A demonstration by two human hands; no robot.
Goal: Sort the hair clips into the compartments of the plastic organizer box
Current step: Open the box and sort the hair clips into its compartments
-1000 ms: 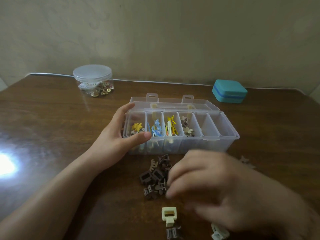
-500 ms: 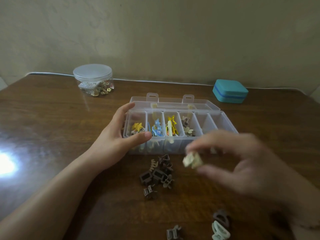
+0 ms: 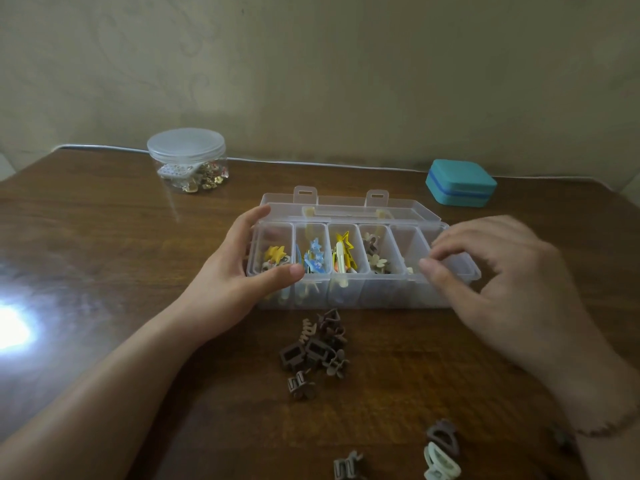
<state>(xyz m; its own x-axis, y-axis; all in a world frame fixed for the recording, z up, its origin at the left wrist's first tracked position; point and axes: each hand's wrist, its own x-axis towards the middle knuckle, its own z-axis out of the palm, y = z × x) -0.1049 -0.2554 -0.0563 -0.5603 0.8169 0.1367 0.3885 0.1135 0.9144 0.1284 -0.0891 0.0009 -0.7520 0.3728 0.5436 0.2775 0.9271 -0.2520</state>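
Note:
The clear plastic organizer box (image 3: 381, 293) stands open at the table's middle, its lid folded back. My left hand (image 3: 225, 282) grips its left end, thumb on the front rim. Its compartments hold yellow star clips (image 3: 275, 254), blue clips (image 3: 315, 259), yellow-orange clips (image 3: 343, 254) and beige flower clips (image 3: 375, 258). My right hand (image 3: 502, 282) hovers over the box's right end, thumb and fingers apart; a cream clip (image 3: 409, 270) lies in the fifth compartment beside its thumb. A pile of brown clips (image 3: 315, 348) sits in front of the box.
Loose clips lie near the front edge: a brown one (image 3: 443, 435), a pale green one (image 3: 441, 463) and a grey-brown one (image 3: 346, 466). A lidded clear jar (image 3: 187, 161) stands at the back left, a teal case (image 3: 460, 181) at the back right.
My right hand picked a cream clip from the table front, carried it up to the box's right end and let it go into the fifth compartment. My left hand stayed on the box.

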